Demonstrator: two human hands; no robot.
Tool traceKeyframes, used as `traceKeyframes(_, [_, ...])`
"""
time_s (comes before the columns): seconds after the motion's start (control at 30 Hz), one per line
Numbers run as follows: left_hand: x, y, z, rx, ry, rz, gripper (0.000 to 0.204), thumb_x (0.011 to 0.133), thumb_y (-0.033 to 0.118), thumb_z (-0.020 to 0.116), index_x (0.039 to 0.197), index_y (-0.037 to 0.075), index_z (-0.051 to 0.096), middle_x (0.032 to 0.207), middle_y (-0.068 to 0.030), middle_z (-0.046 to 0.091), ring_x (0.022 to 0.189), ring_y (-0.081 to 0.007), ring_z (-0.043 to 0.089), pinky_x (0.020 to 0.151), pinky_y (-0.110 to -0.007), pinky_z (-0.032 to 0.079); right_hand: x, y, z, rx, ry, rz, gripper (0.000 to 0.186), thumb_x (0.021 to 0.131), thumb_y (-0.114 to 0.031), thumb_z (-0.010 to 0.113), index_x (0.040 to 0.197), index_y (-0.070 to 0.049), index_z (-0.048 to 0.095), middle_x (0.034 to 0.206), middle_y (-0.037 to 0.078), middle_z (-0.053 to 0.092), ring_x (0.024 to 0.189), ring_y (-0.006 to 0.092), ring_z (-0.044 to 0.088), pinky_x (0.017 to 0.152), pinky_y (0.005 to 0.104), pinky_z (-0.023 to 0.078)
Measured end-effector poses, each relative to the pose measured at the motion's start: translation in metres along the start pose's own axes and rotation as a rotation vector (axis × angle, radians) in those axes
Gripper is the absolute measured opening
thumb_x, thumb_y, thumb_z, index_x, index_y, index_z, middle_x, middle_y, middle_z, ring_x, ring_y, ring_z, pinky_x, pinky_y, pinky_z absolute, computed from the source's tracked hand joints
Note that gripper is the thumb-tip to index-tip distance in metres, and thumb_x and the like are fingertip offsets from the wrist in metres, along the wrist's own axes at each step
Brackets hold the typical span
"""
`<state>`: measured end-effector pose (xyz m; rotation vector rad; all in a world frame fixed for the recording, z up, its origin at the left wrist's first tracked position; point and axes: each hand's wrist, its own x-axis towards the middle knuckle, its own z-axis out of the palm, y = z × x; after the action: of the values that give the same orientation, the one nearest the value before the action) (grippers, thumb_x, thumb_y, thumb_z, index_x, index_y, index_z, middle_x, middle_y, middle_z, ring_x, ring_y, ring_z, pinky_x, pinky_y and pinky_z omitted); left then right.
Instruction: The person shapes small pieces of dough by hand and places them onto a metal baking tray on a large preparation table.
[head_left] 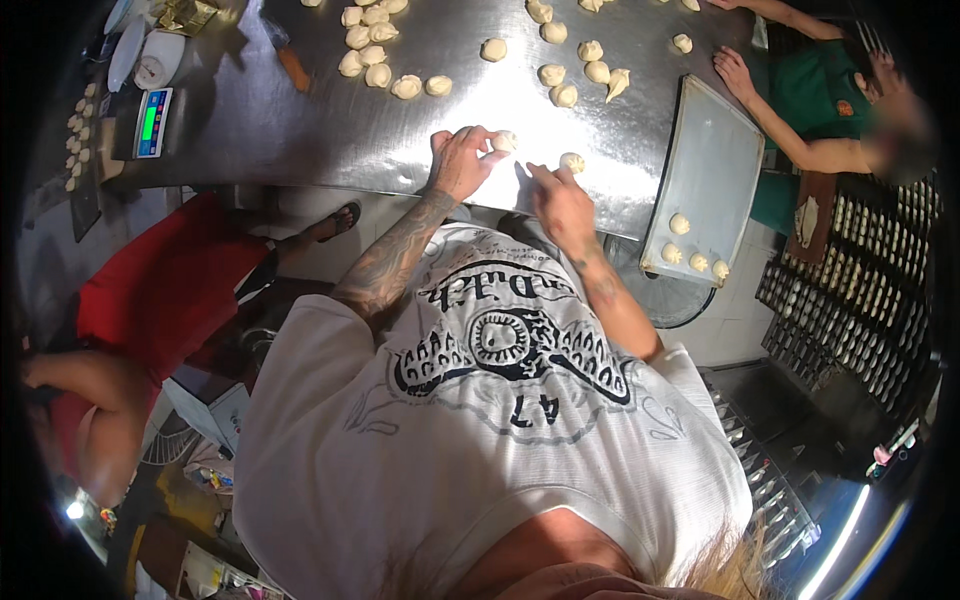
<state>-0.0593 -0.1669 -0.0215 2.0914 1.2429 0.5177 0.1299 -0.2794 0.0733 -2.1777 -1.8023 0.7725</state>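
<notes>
My left hand (462, 165) is at the near edge of the steel table, thumb and fingers closed on a small pale dough ball (505, 142). A short way to the right lies my right hand (564, 208), its index finger stretched to the left and apart from the finger beside it. Just beyond those fingertips sits a pleated dough ball (572, 162); whether they touch it I cannot tell. Farther back, a lone dough ball (494, 49) rests between two loose groups of dough pieces (378, 75).
A metal tray (712, 165) at the table's right edge bears several dough balls in its near end. A co-worker's hand (735, 75) rests by its far side. At left stand a digital scale (153, 123) and a person in red (170, 280). Racks with rows of pieces (860, 280) fill the right.
</notes>
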Motion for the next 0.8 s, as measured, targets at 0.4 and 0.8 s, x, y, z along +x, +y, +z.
traceKeyframes(0.4, [0.005, 0.015, 0.015, -0.148, 0.167, 0.131, 0.033, 0.085, 0.018, 0.085, 0.114, 0.009, 0.072, 0.115, -0.0119, 0.073, 0.108, -0.0349, 0.069, 0.094, -0.048, 0.054, 0.015, 0.11, 0.005, 0.198, 0.718, -0.066, 0.042, 0.085, -0.006, 0.075, 0.127, -0.01, 0.075, 0.124, 0.021, 0.068, 0.117, 0.0446, 0.063, 0.103, 0.0509, 0.053])
traceKeyframes(0.8, [-0.004, 0.22, 0.143, -0.323, -0.115, 0.3, 0.04, 0.086, 0.012, 0.088, 0.119, 0.0, 0.071, 0.111, -0.0159, 0.068, 0.103, -0.0311, 0.067, 0.091, -0.042, 0.055, -0.122, 0.265, -0.063, 0.555, 0.529, 0.103, 0.045, 0.092, -0.021, 0.08, 0.133, -0.009, 0.067, 0.12, 0.015, 0.068, 0.1, 0.0315, 0.07, 0.088, 0.0405, 0.057])
